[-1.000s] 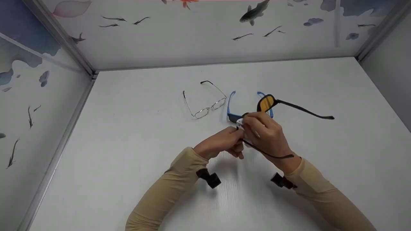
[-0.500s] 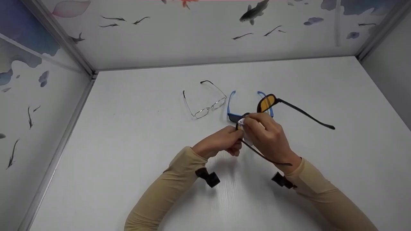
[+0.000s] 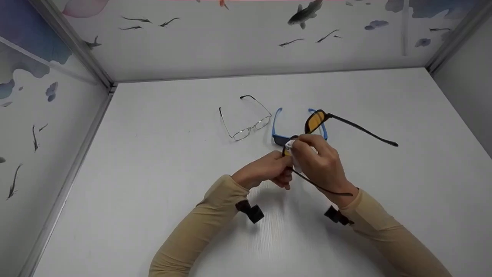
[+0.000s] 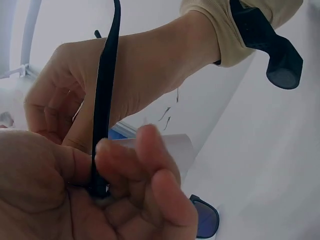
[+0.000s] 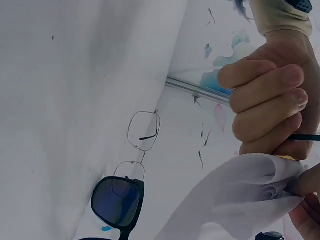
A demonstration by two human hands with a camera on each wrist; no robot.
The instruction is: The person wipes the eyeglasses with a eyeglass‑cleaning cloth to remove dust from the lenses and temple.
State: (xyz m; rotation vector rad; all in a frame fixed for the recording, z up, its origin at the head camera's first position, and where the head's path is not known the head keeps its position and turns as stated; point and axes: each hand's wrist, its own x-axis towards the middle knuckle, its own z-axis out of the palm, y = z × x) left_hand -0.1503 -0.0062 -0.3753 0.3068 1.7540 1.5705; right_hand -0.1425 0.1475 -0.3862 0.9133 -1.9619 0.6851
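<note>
Black-framed glasses with yellow lenses (image 3: pixel 316 121) are held up over the table, temples unfolded to the right. My left hand (image 3: pixel 266 167) pinches them near one hinge; in the left wrist view a black temple (image 4: pixel 104 95) rises between its thumb and fingers. A white cloth (image 5: pixel 235 195) is bunched in my right hand (image 3: pixel 321 159), whose fingertips press it onto the near lens. Most of that lens is hidden by cloth and fingers. Beyond the hands, blue-templed sunglasses (image 3: pixel 280 140) with dark lenses rest on the table, partly covered by the right hand and the yellow-lens glasses.
Thin silver wire-framed glasses (image 3: pixel 242 134) lie with temples unfolded, left of the blue-templed pair. White panels with painted fish (image 3: pixel 305 14) wall the white table (image 3: pixel 161 184) at the back and left; a plain panel stands at the right.
The yellow-lens glasses tilt slightly up and down between frames, their far temple tip dipping and then rising. Both hands keep their grip, with only small shifts of the right fingers and cloth.
</note>
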